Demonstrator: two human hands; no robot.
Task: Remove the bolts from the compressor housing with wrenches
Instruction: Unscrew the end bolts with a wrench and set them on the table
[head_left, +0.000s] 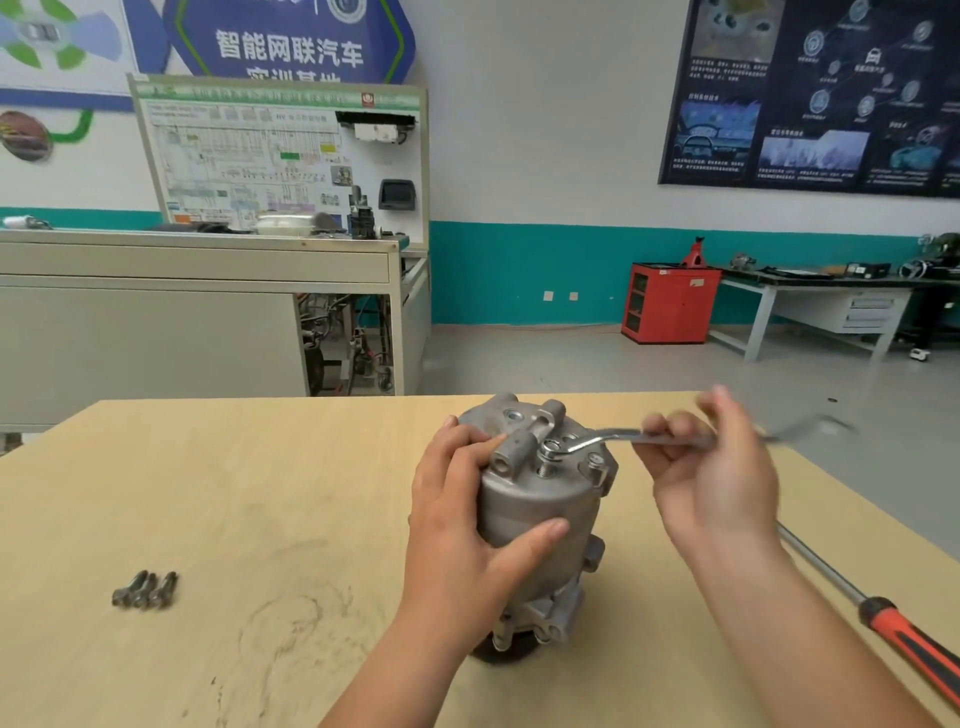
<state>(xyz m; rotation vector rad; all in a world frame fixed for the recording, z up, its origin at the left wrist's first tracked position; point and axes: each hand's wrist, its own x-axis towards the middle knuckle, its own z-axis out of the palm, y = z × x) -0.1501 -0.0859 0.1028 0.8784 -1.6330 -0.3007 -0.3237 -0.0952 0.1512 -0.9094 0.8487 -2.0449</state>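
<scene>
Our pale wooden table (260, 467) bears an upright grey metal compressor housing (535, 499), three steel bolts (145, 590), and a red-handled screwdriver (904, 636).

Left hand (462, 504): wrapped round the compressor housing (540, 493), thumb laid across its front, fingers curled at its top.
Right hand (711, 467): fingers curled round the handle of the wrench (597, 440), one finger lifted, blurred.
Forearms (395, 660): bare, both extended from the table's (260, 493) near edge.

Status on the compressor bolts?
Left hand grips compressor housing, upright on table. Right hand holds wrench, ring end on half-raised bolt. Three loose bolts lie left. Nothing blocking the wrench.
</scene>
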